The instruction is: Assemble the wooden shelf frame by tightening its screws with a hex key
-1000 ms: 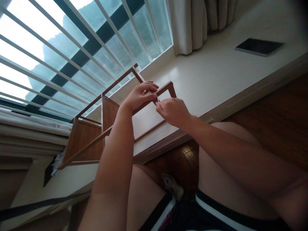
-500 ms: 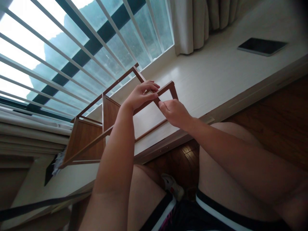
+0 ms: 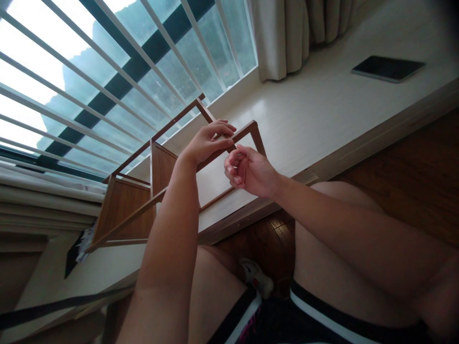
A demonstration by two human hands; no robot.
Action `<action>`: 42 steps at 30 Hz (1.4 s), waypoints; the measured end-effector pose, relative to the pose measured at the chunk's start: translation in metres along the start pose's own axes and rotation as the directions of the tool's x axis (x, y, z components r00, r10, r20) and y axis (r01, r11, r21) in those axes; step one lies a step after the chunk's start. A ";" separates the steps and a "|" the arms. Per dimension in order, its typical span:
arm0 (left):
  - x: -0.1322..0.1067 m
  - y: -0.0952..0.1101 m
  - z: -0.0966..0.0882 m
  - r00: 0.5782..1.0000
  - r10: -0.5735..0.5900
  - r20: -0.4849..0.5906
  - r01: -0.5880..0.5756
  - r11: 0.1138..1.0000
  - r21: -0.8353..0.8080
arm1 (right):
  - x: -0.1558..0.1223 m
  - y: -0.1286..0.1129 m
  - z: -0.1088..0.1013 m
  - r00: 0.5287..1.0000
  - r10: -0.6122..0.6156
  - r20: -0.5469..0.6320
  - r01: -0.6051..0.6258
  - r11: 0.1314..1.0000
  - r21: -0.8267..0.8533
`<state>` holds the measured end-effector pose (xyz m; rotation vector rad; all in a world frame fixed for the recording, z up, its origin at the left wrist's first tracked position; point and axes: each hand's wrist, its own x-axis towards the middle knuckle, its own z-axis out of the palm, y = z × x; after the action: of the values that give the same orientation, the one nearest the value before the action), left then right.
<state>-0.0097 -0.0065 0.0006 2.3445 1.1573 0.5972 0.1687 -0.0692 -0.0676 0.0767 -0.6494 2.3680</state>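
Observation:
A brown wooden rack frame (image 3: 139, 209) with two panel shelves lies on its side on the pale sill, its open end towards my hands. My left hand (image 3: 211, 138) is closed over a crossbar near that end, thumb on the near side and fingers across the top. Just below and to the right is my right hand (image 3: 251, 169), palm turned up, fingers curled and thumb and index finger pinched together at the bar's joint. Whatever sits in that pinch is too small to name. Part of the joint is hidden by my fingers.
A dark tablet (image 3: 389, 68) lies on the window sill (image 3: 304, 114) at the right. Barred windows (image 3: 143, 62) rise behind the rack, with curtains (image 3: 279, 38) on both sides. Below the sill is a wooden floor (image 3: 405, 177).
My right hand has rolled from knuckles-up around the bar to palm-up, with its fingertips pinching at the joint. My left hand and the rack stay in place.

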 end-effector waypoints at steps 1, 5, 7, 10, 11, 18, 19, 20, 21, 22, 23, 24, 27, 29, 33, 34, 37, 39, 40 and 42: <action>0.000 0.000 0.000 1.000 0.000 0.001 0.000 1.000 0.002 | 0.000 0.001 0.000 1.000 0.005 -0.004 -0.005 1.000 -0.010; 0.000 0.000 0.000 1.000 0.001 0.004 -0.001 1.000 0.003 | -0.002 0.005 0.002 0.999 -0.012 -0.045 0.006 0.991 -0.133; 0.000 0.000 0.000 1.000 -0.001 -0.001 0.001 1.000 -0.006 | -0.002 0.006 0.004 0.995 -0.059 -0.081 0.038 0.971 -0.235; 0.000 0.000 -0.001 1.000 -0.009 -0.003 0.009 1.000 -0.014 | -0.001 0.007 0.004 0.981 -0.144 -0.134 0.079 0.913 -0.400; 0.000 0.000 -0.001 1.000 -0.013 -0.001 0.013 1.000 -0.013 | 0.000 0.007 0.004 0.977 -0.160 -0.144 0.080 0.893 -0.444; 0.000 0.002 0.000 1.000 -0.031 0.002 0.031 0.999 0.014 | -0.002 0.008 -0.003 0.957 -0.236 -0.169 0.093 0.800 -0.592; 0.000 0.002 0.000 1.000 -0.030 0.002 0.030 0.999 0.019 | -0.002 0.008 -0.003 0.954 -0.246 -0.171 0.094 0.789 -0.608; 0.000 0.002 0.000 1.000 -0.030 0.002 0.030 0.999 0.021 | -0.002 0.008 -0.002 0.952 -0.252 -0.173 0.094 0.779 -0.620; 0.000 0.002 0.000 1.000 -0.031 0.002 0.031 0.999 0.021 | -0.002 0.009 -0.002 0.951 -0.256 -0.174 0.092 0.771 -0.631; 0.000 0.002 -0.001 1.000 -0.031 0.001 0.031 0.999 0.018 | -0.002 0.009 -0.002 0.950 -0.259 -0.175 0.090 0.762 -0.641; 0.000 0.001 -0.001 1.000 -0.030 0.002 0.030 0.999 0.012 | -0.001 0.009 -0.002 0.949 -0.263 -0.174 0.089 0.753 -0.652; 0.000 0.001 -0.001 1.000 -0.027 0.002 0.027 1.000 0.005 | -0.001 0.009 -0.002 0.948 -0.268 -0.172 0.089 0.742 -0.664; 0.001 0.000 -0.001 1.000 -0.016 -0.001 0.016 1.000 -0.006 | 0.001 0.008 -0.003 0.944 -0.287 -0.164 0.091 0.701 -0.707; 0.000 0.000 0.000 1.000 -0.024 -0.003 0.024 1.000 -0.001 | 0.002 0.008 -0.003 0.942 -0.295 -0.162 0.083 0.670 -0.738; 0.000 0.000 0.000 1.000 -0.026 -0.005 0.026 1.000 -0.001 | 0.001 0.006 -0.003 0.922 -0.360 -0.141 0.096 0.567 -0.818; 0.000 -0.001 0.000 1.000 -0.019 -0.004 0.019 1.000 -0.003 | 0.001 0.005 -0.003 0.914 -0.384 -0.132 0.101 0.530 -0.842; 0.000 -0.001 0.000 1.000 -0.021 -0.006 0.021 1.000 0.000 | -0.001 0.003 -0.002 0.903 -0.417 -0.102 0.093 0.422 -0.902; 0.000 0.000 0.000 0.999 -0.031 -0.005 0.031 1.000 0.001 | -0.002 0.000 -0.001 0.909 -0.407 -0.088 0.074 0.366 -0.928; 0.000 0.000 0.000 0.999 -0.033 -0.004 0.033 0.999 -0.001 | -0.002 -0.001 -0.001 0.913 -0.400 -0.084 0.062 0.337 -0.939; 0.001 -0.001 0.000 0.999 -0.032 -0.001 0.032 0.999 -0.009 | -0.002 -0.005 -0.001 0.916 -0.394 -0.072 0.033 0.254 -0.967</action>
<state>-0.0099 -0.0057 0.0008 2.3139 1.1883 0.5919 0.1735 -0.0669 -0.0663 -0.6967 -1.6860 1.2807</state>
